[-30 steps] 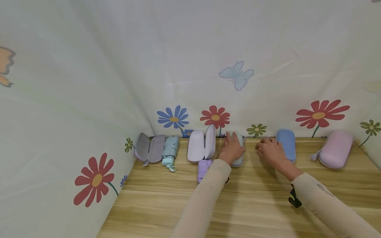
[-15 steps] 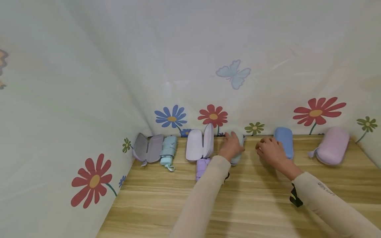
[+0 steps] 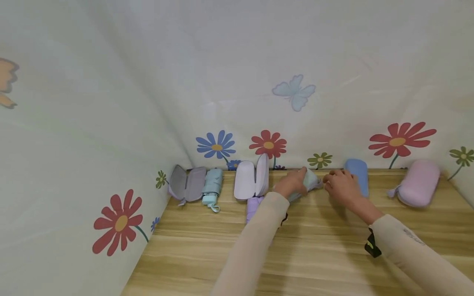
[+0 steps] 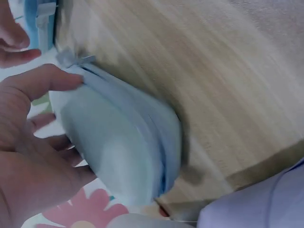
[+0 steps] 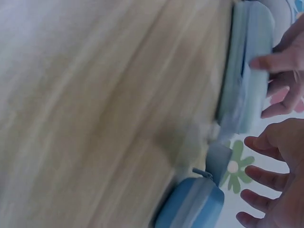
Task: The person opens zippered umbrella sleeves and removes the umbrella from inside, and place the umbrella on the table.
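Note:
My left hand (image 3: 293,183) grips a pale green zippered case (image 3: 310,180), partly hidden behind that hand in the head view. In the left wrist view the thumb lies near the zipper end of the green case (image 4: 109,133), with the fingers along its far side. The case is zipped and turned at an angle over the wooden table. To its right my right hand (image 3: 343,188) hovers with loosely bent fingers and nothing in them. A blue zippered case (image 3: 359,174) stands just beyond the right hand; its zipper end (image 5: 194,202) shows in the right wrist view.
A pink case (image 3: 420,183) lies at the far right. On the left are an open grey-lined case (image 3: 194,184), a teal folded umbrella (image 3: 212,185), an open white-lined case (image 3: 244,181) and a purple folded umbrella (image 3: 253,207). A flower-printed sheet (image 3: 333,82) walls the back.
The left hand has taken hold of the green case and turned it, its zipper end now pointing right. The right hand has shifted slightly to the right.

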Available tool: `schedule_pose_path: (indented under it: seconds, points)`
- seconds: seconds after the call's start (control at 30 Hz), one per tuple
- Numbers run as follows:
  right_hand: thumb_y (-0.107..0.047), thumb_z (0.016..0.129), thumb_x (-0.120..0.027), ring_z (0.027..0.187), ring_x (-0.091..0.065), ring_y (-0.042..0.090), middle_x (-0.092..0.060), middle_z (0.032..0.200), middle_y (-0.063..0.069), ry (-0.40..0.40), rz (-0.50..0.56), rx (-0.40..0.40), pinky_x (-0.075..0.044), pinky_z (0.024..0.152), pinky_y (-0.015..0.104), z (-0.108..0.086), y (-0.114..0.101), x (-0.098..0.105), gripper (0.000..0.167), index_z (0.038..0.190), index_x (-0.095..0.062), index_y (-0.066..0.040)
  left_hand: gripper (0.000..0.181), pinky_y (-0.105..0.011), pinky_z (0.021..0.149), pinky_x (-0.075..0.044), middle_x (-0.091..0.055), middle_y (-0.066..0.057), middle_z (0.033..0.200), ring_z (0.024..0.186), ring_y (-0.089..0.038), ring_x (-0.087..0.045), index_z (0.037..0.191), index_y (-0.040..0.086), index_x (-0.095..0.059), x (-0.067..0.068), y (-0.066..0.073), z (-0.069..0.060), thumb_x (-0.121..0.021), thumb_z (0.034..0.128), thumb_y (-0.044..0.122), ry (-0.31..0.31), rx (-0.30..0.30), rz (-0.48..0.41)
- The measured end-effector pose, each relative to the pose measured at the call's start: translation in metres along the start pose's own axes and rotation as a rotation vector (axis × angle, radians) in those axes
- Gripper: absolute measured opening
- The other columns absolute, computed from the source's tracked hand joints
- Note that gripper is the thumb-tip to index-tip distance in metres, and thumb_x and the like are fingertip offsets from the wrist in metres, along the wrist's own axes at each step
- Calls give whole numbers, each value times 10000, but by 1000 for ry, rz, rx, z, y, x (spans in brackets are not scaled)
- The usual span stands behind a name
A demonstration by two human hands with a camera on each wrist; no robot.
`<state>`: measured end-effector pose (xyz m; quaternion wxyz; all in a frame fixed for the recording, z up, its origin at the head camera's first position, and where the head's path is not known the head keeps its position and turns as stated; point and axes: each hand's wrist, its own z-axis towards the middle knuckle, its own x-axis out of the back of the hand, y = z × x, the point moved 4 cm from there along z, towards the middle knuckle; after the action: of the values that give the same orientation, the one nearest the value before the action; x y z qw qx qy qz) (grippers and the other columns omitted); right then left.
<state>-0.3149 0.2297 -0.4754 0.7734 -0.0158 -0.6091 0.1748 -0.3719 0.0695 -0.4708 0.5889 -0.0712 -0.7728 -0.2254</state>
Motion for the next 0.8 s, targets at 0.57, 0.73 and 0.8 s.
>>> schedule_pose_path:
  seconds: [0.57,0.73,0.8]
  points:
    - [-229,1021,-545,1235,-429,595,-530,1388,274,-98,-35,-62,-341,953,761,-2,26,19,374,1332,-652,-50,414,-608,1197,-173,-418,149,1573,1548,-306,-169,1347,418,-557,9,14,-5,-487,1068,121,-49,-189,186]
    - [-353,1032,-551,1326,-372,580,-434,1495,299,-169,-89,-39,-335,993,755,-1,25,18,548,1487,-504,-51,512,-562,1173,-254,-330,-30,1621,1490,-381,-262,1534,362,-434,7,21,-11,-435,1051,535,5,139,112]
    - [-383,1034,-536,1358,-344,570,-401,1521,302,-190,-92,-33,-324,1012,751,-1,23,17,582,1511,-471,-55,638,-539,1168,-286,-266,-85,1650,1492,-395,-255,1579,326,-366,2,24,-14,-436,1018,621,39,269,98]
